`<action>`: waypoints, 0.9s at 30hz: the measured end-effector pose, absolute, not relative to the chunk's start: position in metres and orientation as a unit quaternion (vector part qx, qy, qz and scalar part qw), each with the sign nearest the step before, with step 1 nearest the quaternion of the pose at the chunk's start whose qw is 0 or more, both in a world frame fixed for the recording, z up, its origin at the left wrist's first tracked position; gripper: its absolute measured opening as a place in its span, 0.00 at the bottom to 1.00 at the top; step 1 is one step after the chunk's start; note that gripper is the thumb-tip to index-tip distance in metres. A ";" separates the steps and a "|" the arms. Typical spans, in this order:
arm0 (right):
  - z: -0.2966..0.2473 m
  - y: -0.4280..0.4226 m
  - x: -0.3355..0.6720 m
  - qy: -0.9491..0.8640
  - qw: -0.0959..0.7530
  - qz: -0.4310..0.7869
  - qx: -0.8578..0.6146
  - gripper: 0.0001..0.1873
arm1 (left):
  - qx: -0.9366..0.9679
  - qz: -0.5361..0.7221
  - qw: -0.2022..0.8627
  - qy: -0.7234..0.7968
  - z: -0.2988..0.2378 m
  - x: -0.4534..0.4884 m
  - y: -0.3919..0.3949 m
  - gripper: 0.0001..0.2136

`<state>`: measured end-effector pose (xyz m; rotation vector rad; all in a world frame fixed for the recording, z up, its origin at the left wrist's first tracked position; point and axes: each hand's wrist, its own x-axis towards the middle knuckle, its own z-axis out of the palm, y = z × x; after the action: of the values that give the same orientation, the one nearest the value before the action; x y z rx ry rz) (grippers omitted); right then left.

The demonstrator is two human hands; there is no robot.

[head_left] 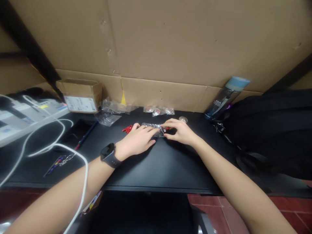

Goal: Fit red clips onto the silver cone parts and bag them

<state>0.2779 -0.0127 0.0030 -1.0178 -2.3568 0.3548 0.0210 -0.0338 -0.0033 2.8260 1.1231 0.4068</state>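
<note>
A small clear plastic bag (pixel 157 131) lies on the black desk between my hands. My left hand (pixel 136 139), wearing a dark watch on its wrist, rests palm down with fingers stretched, the fingertips pressing on the bag's left and middle part. At the bag's right end my right hand (pixel 179 131) curls its thumb and fingers around a small round silver-and-red item (pixel 164 130); its exact kind is too small to tell. Red cord pieces (pixel 127 129) lie just left of my left fingers. Behind the right hand sits a round silvery piece (pixel 183 119).
Several small bagged round items (pixel 156 112) lie along the cardboard wall. Empty-looking plastic bags (pixel 108 118) are near a cardboard box (pixel 80 94). A bottle (pixel 223 97) and black backpack (pixel 273 133) stand right. A white cable (pixel 86 175) crosses over my left forearm.
</note>
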 end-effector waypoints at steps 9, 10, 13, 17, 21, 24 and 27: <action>-0.002 -0.011 0.274 -0.880 0.216 0.087 -0.414 0.18 | 0.903 0.146 0.013 0.404 -0.002 0.024 -0.031 0.22; -0.003 -0.011 0.273 -0.879 0.215 0.087 -0.415 0.18 | 0.902 0.147 0.017 0.405 -0.003 0.024 -0.029 0.22; -0.003 -0.012 0.272 -0.875 0.215 0.090 -0.425 0.17 | 0.900 0.148 0.033 0.407 -0.005 0.024 -0.026 0.23; -0.002 -0.013 0.269 -0.865 0.221 0.098 -0.440 0.15 | 0.895 0.154 0.051 0.416 -0.008 0.024 -0.024 0.23; -0.005 -0.012 0.268 -0.859 0.246 0.108 -0.436 0.13 | 0.894 0.153 0.056 0.418 -0.008 0.024 -0.023 0.23; -0.007 -0.010 0.268 -0.858 0.268 0.110 -0.425 0.18 | 0.894 0.152 0.060 0.418 -0.008 0.023 -0.022 0.23; -0.009 -0.009 0.269 -0.851 0.294 0.132 -0.414 0.22 | 0.893 0.158 0.061 0.416 -0.009 0.022 -0.021 0.23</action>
<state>0.2691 -0.0092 -0.0091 -1.1020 -2.2675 0.3520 0.0223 -0.0208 -0.0090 2.7021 1.2584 0.4768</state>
